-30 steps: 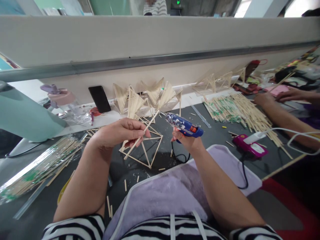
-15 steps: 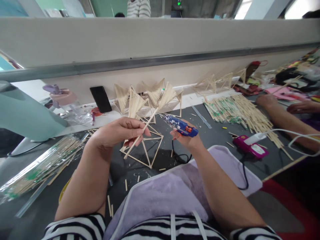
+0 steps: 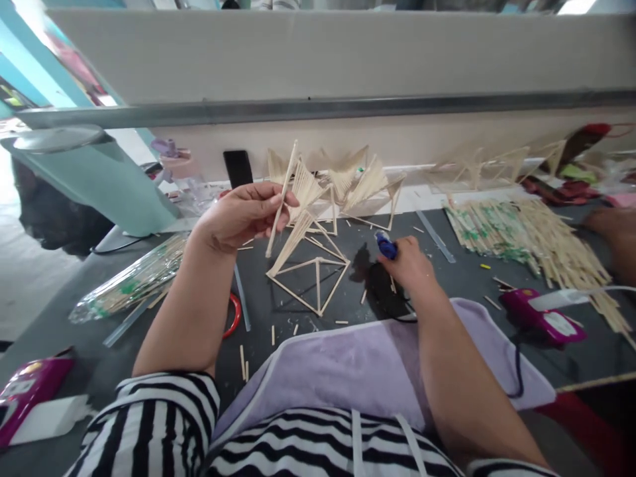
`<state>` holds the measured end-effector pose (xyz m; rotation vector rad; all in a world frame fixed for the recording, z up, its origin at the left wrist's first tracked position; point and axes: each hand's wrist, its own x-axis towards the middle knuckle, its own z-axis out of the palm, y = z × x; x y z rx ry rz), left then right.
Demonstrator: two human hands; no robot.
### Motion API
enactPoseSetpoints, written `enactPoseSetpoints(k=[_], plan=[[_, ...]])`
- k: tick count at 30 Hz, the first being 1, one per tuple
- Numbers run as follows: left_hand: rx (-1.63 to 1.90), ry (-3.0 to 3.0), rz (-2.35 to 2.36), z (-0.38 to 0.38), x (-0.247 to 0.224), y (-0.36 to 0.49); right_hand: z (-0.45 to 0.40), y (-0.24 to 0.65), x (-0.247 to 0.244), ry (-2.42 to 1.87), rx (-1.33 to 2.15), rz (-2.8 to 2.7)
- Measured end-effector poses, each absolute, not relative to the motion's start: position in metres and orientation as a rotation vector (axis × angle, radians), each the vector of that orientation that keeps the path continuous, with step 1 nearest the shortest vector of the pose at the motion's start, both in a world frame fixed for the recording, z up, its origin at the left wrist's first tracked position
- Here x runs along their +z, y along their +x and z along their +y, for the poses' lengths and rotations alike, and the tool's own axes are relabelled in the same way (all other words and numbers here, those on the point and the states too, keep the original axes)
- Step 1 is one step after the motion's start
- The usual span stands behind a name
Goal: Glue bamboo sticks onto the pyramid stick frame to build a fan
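Note:
Between the thumb and fingers of my left hand (image 3: 248,215) is a thin wooden stick (image 3: 292,162), tilted steeply upward. My right hand (image 3: 410,265) grips a blue hot glue gun (image 3: 385,245), lifted above the dark table with its cord trailing below. On the table between the hands lies a wooden stick frame (image 3: 318,305) of joined triangles, with a fan of sticks rising from its left side. Behind it stand more stick structures (image 3: 368,182) against the partition.
Wrapped stick bundles lie at left (image 3: 134,271) and right (image 3: 487,228). A mint-green tumbler (image 3: 109,179) and black phone (image 3: 238,169) stand at the back left. A magenta power socket (image 3: 541,318) sits at right, near a person's arm (image 3: 616,232). Red scissors handle (image 3: 233,315) and stick scraps lie close by.
My left hand has raised the stick away from the frame and turned it more upright. The glue gun has swung to the right, pointing away from me. The view has shifted left and downward.

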<state>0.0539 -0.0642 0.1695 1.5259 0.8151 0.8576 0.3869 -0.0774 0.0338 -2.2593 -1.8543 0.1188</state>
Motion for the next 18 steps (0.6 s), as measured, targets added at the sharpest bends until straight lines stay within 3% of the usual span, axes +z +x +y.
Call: enactPoseSetpoints(k=[10, 18], plan=[[1.173, 1.582, 1.104, -0.086, 0.104, 0.054, -0.065, 0.399, 0.014, -2.338, 0.25, -1.943], [1.164, 1.664, 1.147, -0.09, 0.078, 0.047, -0.066, 0.428, 0.009, -2.238, 0.3, -2.058]])
